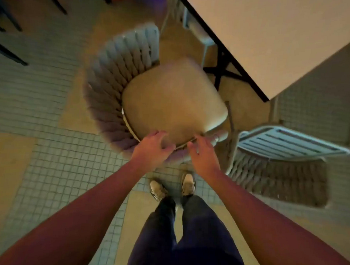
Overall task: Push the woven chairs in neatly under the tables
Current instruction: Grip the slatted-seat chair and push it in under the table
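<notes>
A woven chair point(114, 69) with a thick grey rope backrest and a beige seat cushion point(171, 100) stands on the tiled floor just in front of me, blurred. It sits left of the pale table point(274, 40), with its seat outside the table's corner. My left hand point(151, 149) hovers at the chair's near rim, fingers curved and apart. My right hand point(204, 155) is beside it at the same rim, fingers spread. Neither hand clearly grips the rim.
A second woven chair point(286, 143) with a pale slatted seat stands at the right by the table's corner. The table's black cross base point(221, 72) is beyond the cushion. Another chair's frame point(194, 27) shows under the table's far side. Dark furniture legs point(9, 55) at upper left.
</notes>
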Demonstrator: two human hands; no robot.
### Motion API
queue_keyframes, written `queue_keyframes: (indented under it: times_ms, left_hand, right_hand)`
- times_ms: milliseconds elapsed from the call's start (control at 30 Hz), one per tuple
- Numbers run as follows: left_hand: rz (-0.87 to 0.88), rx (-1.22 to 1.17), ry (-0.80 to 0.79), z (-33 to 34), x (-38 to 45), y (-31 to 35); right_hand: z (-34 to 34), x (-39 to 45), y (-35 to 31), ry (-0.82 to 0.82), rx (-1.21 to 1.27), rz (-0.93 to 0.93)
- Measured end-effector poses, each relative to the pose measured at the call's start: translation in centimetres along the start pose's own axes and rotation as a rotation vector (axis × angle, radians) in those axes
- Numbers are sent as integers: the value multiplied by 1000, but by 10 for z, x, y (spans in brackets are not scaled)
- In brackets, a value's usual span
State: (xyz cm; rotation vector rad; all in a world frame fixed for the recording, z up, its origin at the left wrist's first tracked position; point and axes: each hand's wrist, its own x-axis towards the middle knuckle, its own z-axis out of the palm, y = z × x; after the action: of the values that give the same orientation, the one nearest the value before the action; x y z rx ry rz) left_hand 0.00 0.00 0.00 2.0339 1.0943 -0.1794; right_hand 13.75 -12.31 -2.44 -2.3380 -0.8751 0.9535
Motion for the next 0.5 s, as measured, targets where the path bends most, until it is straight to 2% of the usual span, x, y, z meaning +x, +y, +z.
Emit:
queue_keyframes:
  times_ms: [133,300,400,500]
  left_hand:
    - [30,70,-73,25,-2,20]
    - [282,294,-91,66,-23,56]
    - [358,358,-126,99,-41,80]
    - [343,352,-179,134,-64,103]
  right_hand:
    - [-14,-34,48,129,119,128]
    - [-26,-76,109,379,301,317]
    - [-33,-101,140,395,374,429]
    - [-35,-131,177,383,417,513]
